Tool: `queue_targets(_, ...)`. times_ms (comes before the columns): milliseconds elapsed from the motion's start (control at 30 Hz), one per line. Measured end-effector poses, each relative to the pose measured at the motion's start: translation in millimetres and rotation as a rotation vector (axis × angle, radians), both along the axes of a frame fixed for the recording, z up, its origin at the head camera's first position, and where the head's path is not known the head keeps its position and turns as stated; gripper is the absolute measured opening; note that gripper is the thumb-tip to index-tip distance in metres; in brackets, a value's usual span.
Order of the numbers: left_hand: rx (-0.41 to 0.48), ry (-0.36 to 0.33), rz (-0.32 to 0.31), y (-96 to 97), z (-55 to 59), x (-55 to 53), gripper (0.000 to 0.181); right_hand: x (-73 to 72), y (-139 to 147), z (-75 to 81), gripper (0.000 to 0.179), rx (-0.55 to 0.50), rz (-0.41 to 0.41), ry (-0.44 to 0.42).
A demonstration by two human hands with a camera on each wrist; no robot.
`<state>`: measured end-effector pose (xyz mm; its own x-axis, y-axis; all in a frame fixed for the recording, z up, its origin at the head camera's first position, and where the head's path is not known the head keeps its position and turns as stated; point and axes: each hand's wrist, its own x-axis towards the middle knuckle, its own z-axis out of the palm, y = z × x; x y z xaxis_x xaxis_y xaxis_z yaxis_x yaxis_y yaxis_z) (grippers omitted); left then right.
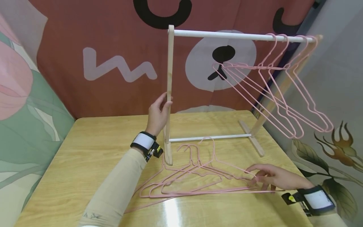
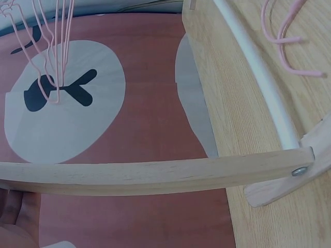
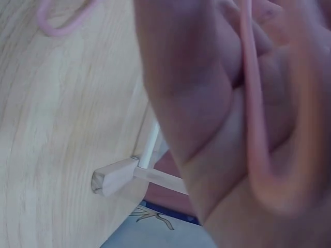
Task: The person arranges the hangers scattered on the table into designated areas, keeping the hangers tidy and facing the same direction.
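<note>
My left hand (image 1: 157, 116) grips the near wooden post (image 1: 169, 69) of a small clothes rack, thumb in front and fingers behind. In the left wrist view this post (image 2: 155, 174) crosses the picture, and part of the hand shows at the lower left corner. Over the table at the right, my right hand (image 1: 279, 178) holds one end of a pink hanger (image 1: 214, 148), whose hook points up and left. Close up, the hanger's bent end (image 3: 258, 160) lies against the palm. Several other pink hangers (image 1: 181, 176) lie overlapping on the table between the hands.
Several pink hangers (image 1: 265, 86) hang at the right end of the rack's white top rail (image 1: 221, 34). A white lower bar (image 1: 227, 136) joins the wooden feet (image 1: 253, 140). Patterned cloths (image 1: 113, 94) stand behind and beside the wooden table (image 1: 93, 142).
</note>
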<state>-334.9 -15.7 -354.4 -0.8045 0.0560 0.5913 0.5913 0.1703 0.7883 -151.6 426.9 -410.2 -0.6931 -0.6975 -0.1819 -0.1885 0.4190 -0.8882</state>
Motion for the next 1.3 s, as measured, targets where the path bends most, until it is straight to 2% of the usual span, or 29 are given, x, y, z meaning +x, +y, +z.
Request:
queue_targets(100,-0.004,-0.003,0.007,-0.5,-1.4,1.4,0.043,2.9,0.8,3.6,0.041,0.002,0.007,-0.067)
queue_targets(300,-0.004,-0.003,-0.005,-1.7,-0.7,2.5,0.044,2.9,0.7,11.8,0.045,-0.116,0.074,-0.192)
queue_targets(433,-0.003,-0.009,0.003,-2.2,-0.9,3.3,0.044,1.4,2.9,14.5,0.048,-0.158,0.127,-0.195)
queue_targets(533,-0.007,-0.005,0.008,-1.9,-0.5,3.2,0.043,1.7,4.7,19.2,0.051,-0.186,0.156,-0.156)
queue_targets(667,-0.009,0.006,0.010,-0.8,-0.3,2.2,0.042,4.7,8.0,32.7,0.054,-0.191,0.150,-0.099)
queue_targets(1067,-0.023,0.007,0.012,-0.6,-0.4,2.5,0.045,19.7,21.7,85.9,0.059,-0.107,0.038,0.093)
queue_targets(1167,-0.024,0.006,0.010,-0.8,-0.4,2.8,0.045,22.6,26.0,100.0,0.061,-0.106,0.022,0.157)
queue_targets(1300,-0.020,0.008,0.006,-1.1,-0.4,2.2,0.045,25.4,28.9,119.4,0.062,-0.099,0.003,0.317)
